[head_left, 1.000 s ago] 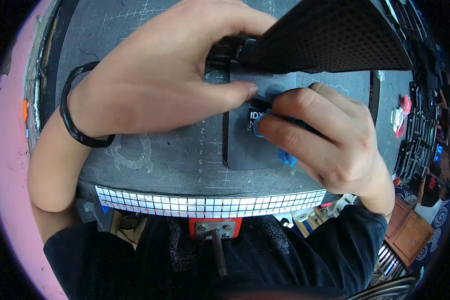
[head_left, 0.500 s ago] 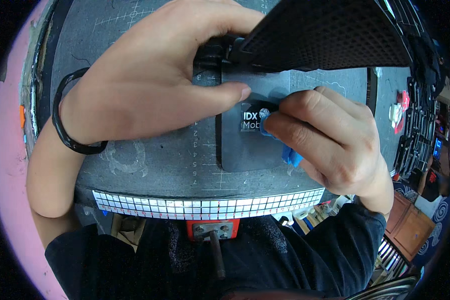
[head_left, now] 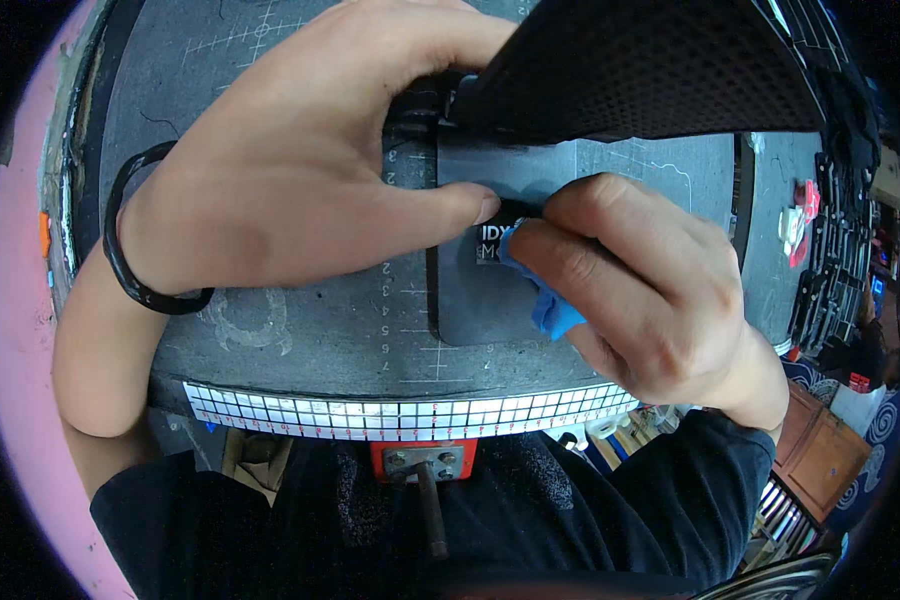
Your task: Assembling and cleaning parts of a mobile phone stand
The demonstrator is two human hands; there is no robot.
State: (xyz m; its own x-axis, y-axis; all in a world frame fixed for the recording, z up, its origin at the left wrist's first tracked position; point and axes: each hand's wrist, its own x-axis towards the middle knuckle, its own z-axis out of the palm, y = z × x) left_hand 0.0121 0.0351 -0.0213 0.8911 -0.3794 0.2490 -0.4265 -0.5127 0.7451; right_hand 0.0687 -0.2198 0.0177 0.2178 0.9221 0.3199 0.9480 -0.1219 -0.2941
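A flat grey plate (head_left: 470,310) lies before me, bearing a small black patch (head_left: 488,248) with white print. My right hand (head_left: 655,290) pinches a crumpled blue cloth (head_left: 554,312), its fingertips pressed onto the patch's right part and covering it. From the left, my left hand (head_left: 290,185) reaches across with its thumb stretched out, the tip by the patch's upper left corner. Its other fingers extend toward a raised black textured panel (head_left: 660,75), and their tips are hidden. A black band (head_left: 120,215) circles my left wrist.
Beneath the plate is a dark board (head_left: 360,345) with printed scales and marks. A curved white gridded ruler strip (head_left: 410,414) runs along its near edge, above a red bracket (head_left: 380,462) with a metal rod (head_left: 432,515). Cluttered black items (head_left: 830,240) stand at the right.
My right hand and the blue cloth have shifted slightly left over the patch, hiding more of its print. My left hand has barely moved.
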